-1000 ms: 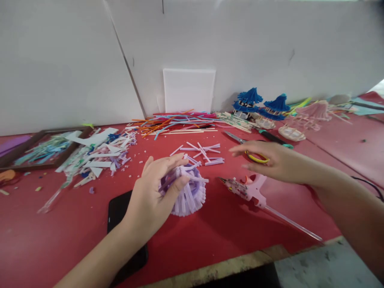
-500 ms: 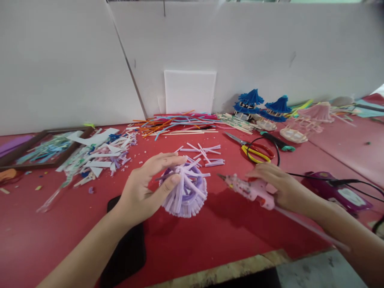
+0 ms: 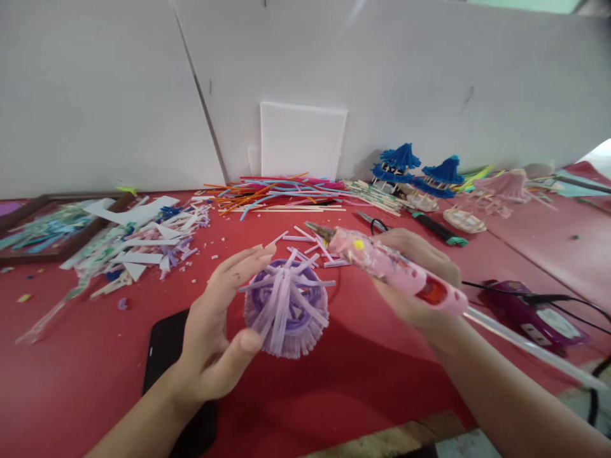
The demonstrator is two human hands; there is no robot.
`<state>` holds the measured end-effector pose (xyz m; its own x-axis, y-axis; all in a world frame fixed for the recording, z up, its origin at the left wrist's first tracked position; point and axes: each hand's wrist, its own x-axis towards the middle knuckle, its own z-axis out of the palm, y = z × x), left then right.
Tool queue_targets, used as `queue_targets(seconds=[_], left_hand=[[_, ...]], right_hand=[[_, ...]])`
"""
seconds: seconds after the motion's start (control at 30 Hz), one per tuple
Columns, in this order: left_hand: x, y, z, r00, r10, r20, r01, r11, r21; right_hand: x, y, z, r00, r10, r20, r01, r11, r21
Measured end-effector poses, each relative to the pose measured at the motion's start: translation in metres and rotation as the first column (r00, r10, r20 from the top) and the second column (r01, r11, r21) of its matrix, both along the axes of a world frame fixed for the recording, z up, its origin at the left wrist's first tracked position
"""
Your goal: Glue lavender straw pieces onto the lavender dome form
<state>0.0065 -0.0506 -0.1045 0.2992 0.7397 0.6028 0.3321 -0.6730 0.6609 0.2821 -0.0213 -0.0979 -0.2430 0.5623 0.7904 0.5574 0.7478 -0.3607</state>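
Note:
A small lilac pipe-cleaner model (image 3: 289,312) with a peaked top of radiating strips and a fringed lower ring is at the middle of the table. My left hand (image 3: 224,324) curves around its left side, fingers and thumb spread apart. Its fingertips are close to the model's upper left edge; I cannot tell if they touch it. My right hand (image 3: 420,273) grips a pink hot glue gun (image 3: 382,261), a clear glue stick trailing from its back. The gun's metal nozzle points left, above several cut lilac strips (image 3: 337,263) behind the model.
A black phone (image 3: 165,343) lies under my left forearm. Paper and pipe-cleaner scraps (image 3: 153,245) heap at left beside a brown frame (image 3: 28,259). Coloured pipe cleaners (image 3: 286,194) lie at the back. Blue-roofed models (image 3: 401,159), a green-black tool (image 3: 439,228) and a purple device (image 3: 529,312) are at right.
My right hand has lifted the glue gun and brought it left and nearer, swinging its nozzle over the strips. My left thumb has come off the lilac model's top, and the fingers have opened.

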Motion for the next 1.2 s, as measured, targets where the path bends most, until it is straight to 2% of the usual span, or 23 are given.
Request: queue_targets(seconds=[0.1, 0.17, 0.23, 0.33, 0.5, 0.73, 1.0, 1.2], left_hand=[[-0.003, 0.007, -0.005, 0.981, 0.006, -0.195, 0.042, 0.970, 0.240], [-0.002, 0.011, -0.005, 0.938, 0.103, -0.331, 0.033, 0.924, 0.381], [0.000, 0.012, -0.004, 0.905, 0.178, -0.386, 0.020, 0.889, 0.457], [0.002, 0.011, -0.003, 0.915, 0.173, -0.366, -0.001, 0.906, 0.424], [0.002, 0.007, -0.005, 0.930, 0.124, -0.345, 0.010, 0.932, 0.362], [0.002, 0.008, -0.008, 0.945, 0.088, -0.314, 0.014, 0.952, 0.307], [0.002, 0.008, -0.007, 0.945, 0.088, -0.315, 0.015, 0.950, 0.313], [0.001, 0.008, -0.007, 0.945, 0.083, -0.316, 0.016, 0.954, 0.298]], right_hand=[[0.004, -0.003, -0.003, 0.994, 0.099, -0.040, -0.093, 0.988, 0.119], [0.011, -0.003, -0.006, 0.986, 0.168, -0.007, -0.165, 0.975, 0.146], [0.017, -0.003, -0.007, 0.976, 0.217, 0.032, -0.219, 0.962, 0.160], [0.021, -0.007, -0.005, 0.974, 0.213, 0.083, -0.224, 0.962, 0.154], [0.012, -0.016, 0.004, 0.977, 0.143, 0.161, -0.162, 0.980, 0.116], [0.006, -0.017, -0.007, 0.986, 0.106, 0.131, -0.128, 0.977, 0.173], [0.003, -0.020, 0.002, 0.984, 0.104, 0.145, -0.123, 0.984, 0.126], [0.003, -0.020, -0.003, 0.985, 0.086, 0.149, -0.109, 0.982, 0.156]])
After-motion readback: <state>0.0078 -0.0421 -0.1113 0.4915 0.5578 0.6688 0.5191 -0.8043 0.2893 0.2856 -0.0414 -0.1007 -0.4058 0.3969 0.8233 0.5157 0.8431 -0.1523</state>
